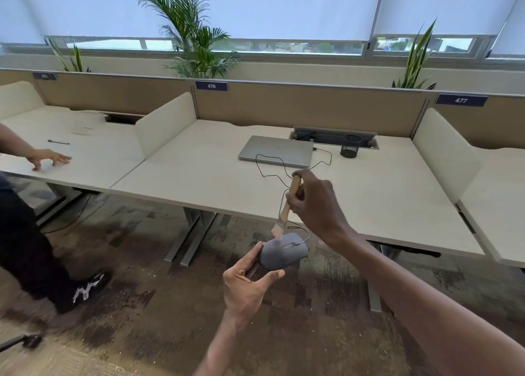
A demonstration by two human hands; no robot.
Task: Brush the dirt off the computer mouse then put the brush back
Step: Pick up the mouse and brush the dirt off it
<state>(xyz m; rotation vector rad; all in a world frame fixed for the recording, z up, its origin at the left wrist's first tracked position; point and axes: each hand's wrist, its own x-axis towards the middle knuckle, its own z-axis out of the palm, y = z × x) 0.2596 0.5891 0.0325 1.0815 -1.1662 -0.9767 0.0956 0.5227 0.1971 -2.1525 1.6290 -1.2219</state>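
Left hand point(244, 283) grasping grey plastic computer mouse point(282, 251); right hand point(314, 202) gripping wooden-handled brush point(287, 208), bristles on mouse. Brushing apparently underway; return pending.

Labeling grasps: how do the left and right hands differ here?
The left hand holds the grey mouse low, off the desk, over the floor; the right hand holds the brush above it. The left cradles the mouse from its side and below; the right wraps the wooden handle, bristles pointing down onto the mouse. Both hands are bare and shut on their object.
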